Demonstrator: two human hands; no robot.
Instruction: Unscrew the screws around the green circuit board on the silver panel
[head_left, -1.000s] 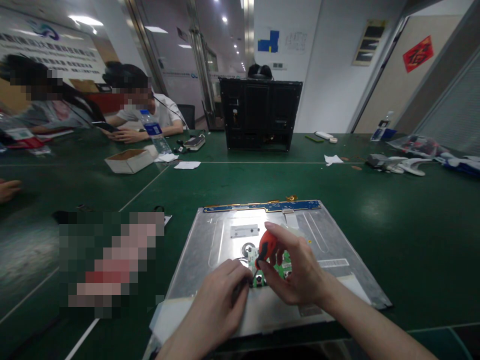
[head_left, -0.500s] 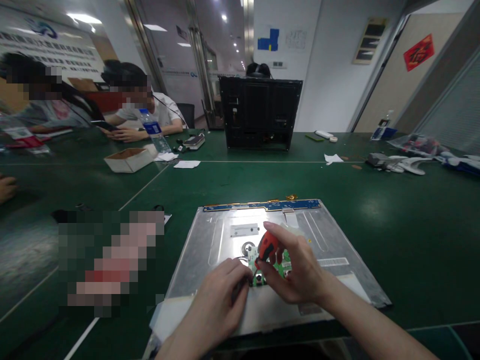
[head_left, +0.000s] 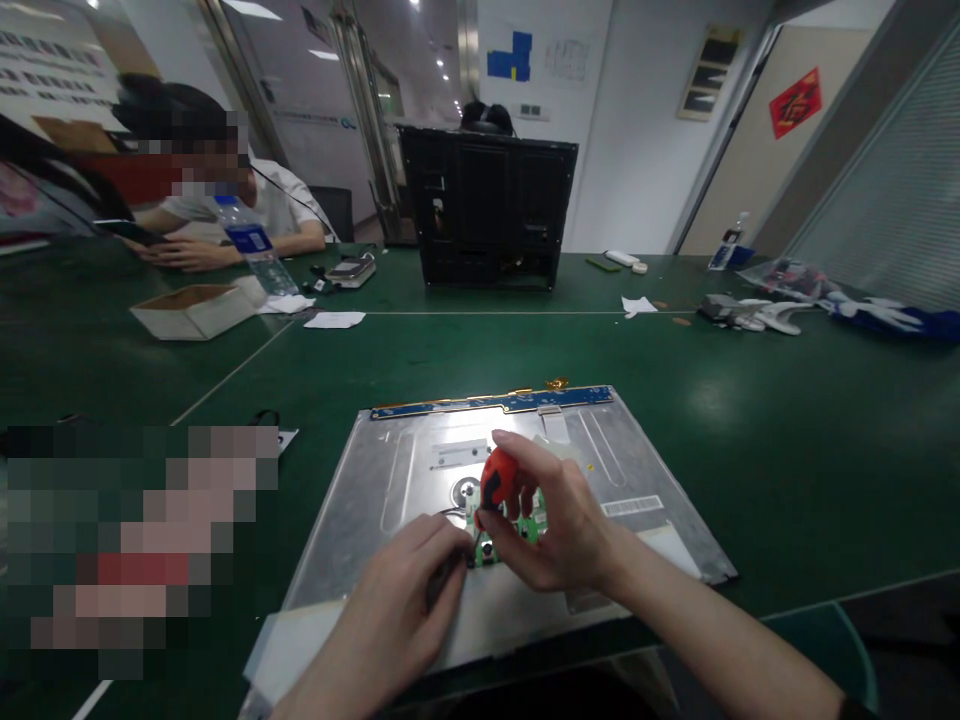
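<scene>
In the head view my right hand is closed around a screwdriver with a stubby red and black handle. The tool's shaft tilts down toward the left end of a small green circuit board. My left hand is closed at that same end, fingertips at the board's corner; what they pinch is hidden. Beneath both hands lies a flat silver metal panel, like the back of a display. A blue circuit strip runs along its far edge, and a round metal disc sits beside the green board.
A black monitor casing stands across the green table. A white box, a water bottle and paper scraps lie back left, gloves back right. A person sits far left with a phone. A blurred patch covers the near left.
The camera view has turned right, so everything appears shifted left. Both hands keep their places at the green board, and the screwdriver handle stands slightly more upright.
</scene>
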